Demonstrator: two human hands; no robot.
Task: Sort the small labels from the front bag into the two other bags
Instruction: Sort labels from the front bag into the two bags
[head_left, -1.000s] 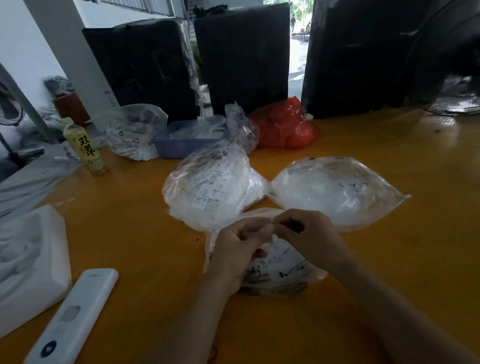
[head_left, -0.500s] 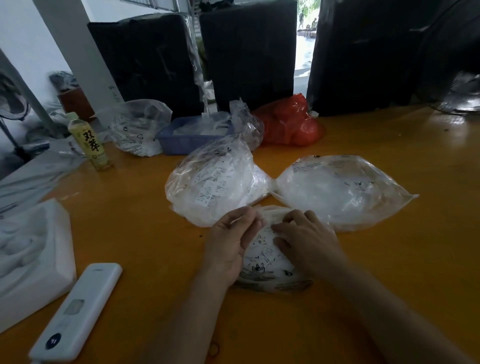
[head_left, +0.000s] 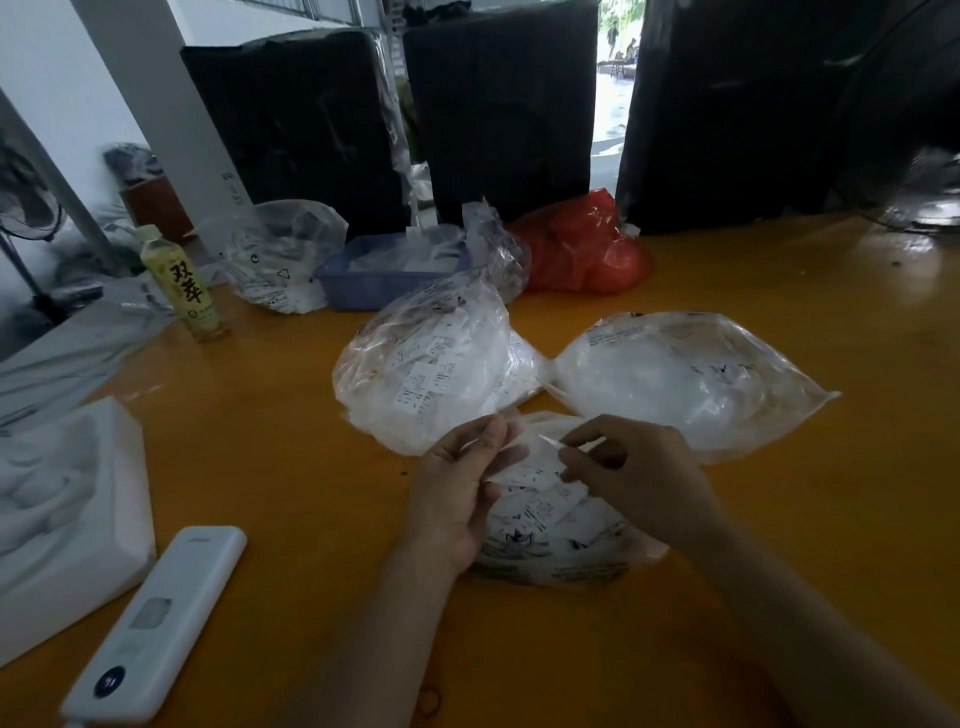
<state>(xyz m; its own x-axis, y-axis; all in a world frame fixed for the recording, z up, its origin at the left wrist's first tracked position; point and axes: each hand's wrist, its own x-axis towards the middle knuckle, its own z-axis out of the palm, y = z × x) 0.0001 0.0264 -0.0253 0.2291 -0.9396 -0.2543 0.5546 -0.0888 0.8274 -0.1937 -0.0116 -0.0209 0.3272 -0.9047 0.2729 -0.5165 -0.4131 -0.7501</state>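
Note:
The front bag, clear plastic with small printed labels inside, lies on the orange table just before me. My left hand holds its left rim, fingers curled around the plastic. My right hand pinches a small white label lifted just above the bag's mouth. Behind it lie the two other clear bags: the left bag, full of white labels, and the right bag, puffed and pointing right.
A white remote and a white foam block lie at the left. Farther back stand a yellow drink bottle, another clear bag, a blue basket and a red bag. Black wrapped bundles line the table's far edge.
Both hands were down on the front bag's mouth. Now my right hand has risen a little with a small label pinched, and my left hand has opened the rim wider.

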